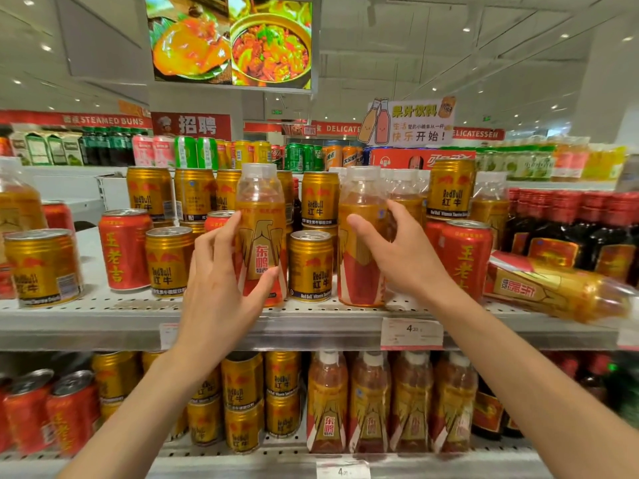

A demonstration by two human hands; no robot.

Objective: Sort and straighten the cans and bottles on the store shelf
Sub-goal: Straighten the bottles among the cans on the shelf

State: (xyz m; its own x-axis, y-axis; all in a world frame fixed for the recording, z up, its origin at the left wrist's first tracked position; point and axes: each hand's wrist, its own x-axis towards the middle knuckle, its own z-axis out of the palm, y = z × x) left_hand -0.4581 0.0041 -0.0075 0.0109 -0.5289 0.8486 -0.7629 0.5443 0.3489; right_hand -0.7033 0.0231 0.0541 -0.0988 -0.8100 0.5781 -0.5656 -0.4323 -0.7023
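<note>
Left hand (221, 271) gripping upright amber bottle (261, 233), right hand (397, 250) gripping second bottle (361, 243)

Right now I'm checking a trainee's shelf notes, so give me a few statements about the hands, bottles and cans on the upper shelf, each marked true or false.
1. The left hand is on an upright bottle. True.
2. The right hand holds a red can. False: it is on a second bottle.
3. A gold can stands between the two bottles. True.
4. Every bottle on the upper shelf is upright. False: a fallen bottle lies on its side at the right.
5. A red can stands right of the right hand. True.
</note>
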